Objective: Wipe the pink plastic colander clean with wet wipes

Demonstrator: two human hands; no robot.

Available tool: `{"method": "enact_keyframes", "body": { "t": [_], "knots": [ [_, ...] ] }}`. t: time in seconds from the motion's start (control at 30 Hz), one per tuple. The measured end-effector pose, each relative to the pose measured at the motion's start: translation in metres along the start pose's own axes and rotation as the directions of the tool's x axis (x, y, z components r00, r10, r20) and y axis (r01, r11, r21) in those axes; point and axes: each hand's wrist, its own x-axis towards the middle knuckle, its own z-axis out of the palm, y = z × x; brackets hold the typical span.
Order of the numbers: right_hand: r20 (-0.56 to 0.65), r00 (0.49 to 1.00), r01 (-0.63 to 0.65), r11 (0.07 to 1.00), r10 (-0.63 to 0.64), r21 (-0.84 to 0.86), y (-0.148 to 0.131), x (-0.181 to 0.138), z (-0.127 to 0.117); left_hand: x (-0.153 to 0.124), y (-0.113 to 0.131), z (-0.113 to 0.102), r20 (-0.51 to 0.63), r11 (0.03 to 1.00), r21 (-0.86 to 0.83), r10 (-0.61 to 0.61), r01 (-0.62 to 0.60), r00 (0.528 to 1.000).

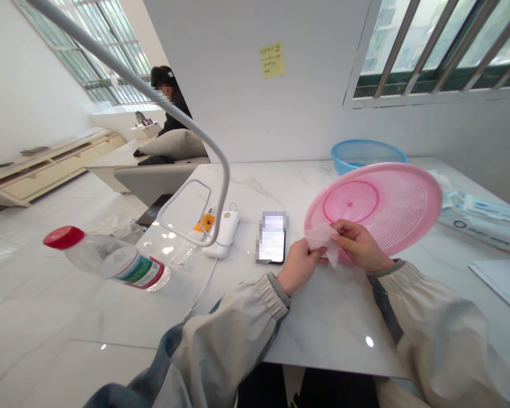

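A pink mesh basket (402, 207) is tilted up over the white table, with its near rim at my hands. My left hand (298, 266) is closed at that rim, its thumb over a thin white wipe (318, 237) that lies against the edge. The fingers behind the rim are mostly hidden. My right hand (361, 246) pinches the other end of the wipe between thumb and fingers, in front of the basket's mesh. A phone (272, 241) with a lit, blurred screen lies left of my left hand.
A blue basket (368, 153) stands behind the pink one. Wipe packs (488, 221) and paper (504, 283) lie right. A red-capped bottle (123, 263), a white power bank (223, 233) and a bent white stand (225, 170) are left. A person (174, 113) sits beyond the partition.
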Motion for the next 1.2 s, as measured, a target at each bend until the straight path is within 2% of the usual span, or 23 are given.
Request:
{"method": "enact_keyframes", "body": {
  "t": [0.13, 0.23, 0.37, 0.53, 0.63, 0.9, 1.2],
  "knots": [
    [-0.202, 0.979, 0.015, 0.997, -0.030, -0.078, 0.003, 0.003, 0.000, 0.000, -0.003, 0.001, 0.000, 1.000, 0.003, -0.008, 0.008, 1.000],
    [-0.257, 0.963, 0.031, 0.978, -0.086, -0.208, 0.005, 0.002, 0.000, 0.000, -0.004, 0.003, 0.013, 1.000, 0.018, -0.016, 0.016, 1.000],
    [-0.246, 0.961, 0.033, 0.939, -0.124, -0.343, 0.010, 0.000, -0.001, -0.002, -0.004, 0.004, 0.016, 0.997, 0.074, -0.003, 0.001, 1.000],
    [-0.199, 0.972, 0.038, 0.919, -0.126, -0.393, 0.012, 0.002, -0.001, -0.005, 0.001, 0.004, 0.023, 0.984, 0.163, 0.065, -0.068, 0.998],
    [-0.177, 0.978, 0.025, 0.908, -0.109, -0.419, 0.012, 0.002, -0.001, -0.007, 0.005, 0.006, 0.029, 0.986, 0.131, 0.102, -0.105, 0.994],
    [-0.104, 0.992, 0.035, 0.944, -0.073, -0.327, 0.013, 0.004, -0.001, -0.010, 0.016, 0.007, 0.050, 0.995, 0.048, 0.085, -0.088, 0.995],
    [-0.148, 0.989, -0.050, 0.962, 0.011, -0.269, 0.020, 0.004, -0.010, -0.010, 0.018, 0.007, 0.046, 0.995, 0.023, 0.093, -0.094, 0.995]
  ]
}}
